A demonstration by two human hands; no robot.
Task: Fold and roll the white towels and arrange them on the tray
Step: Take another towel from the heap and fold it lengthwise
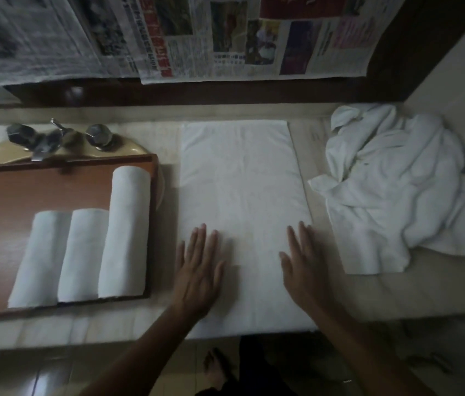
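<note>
Both hands lie flat with fingers straight on a folded white rectangular towel (242,201) spread at the centre of the pale tabletop (397,292): left hand (197,267) near its lower left edge, right hand (301,261) near its lower right. At left, a brown wooden tray (25,195) carries three rolled white towels (83,252) side by side. A crumpled white towel heap (391,178) sits at right

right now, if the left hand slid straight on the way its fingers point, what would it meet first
Probably nothing but the flat folded white towel under the left hand; the way along it looks free up to the dark wall base.
</note>
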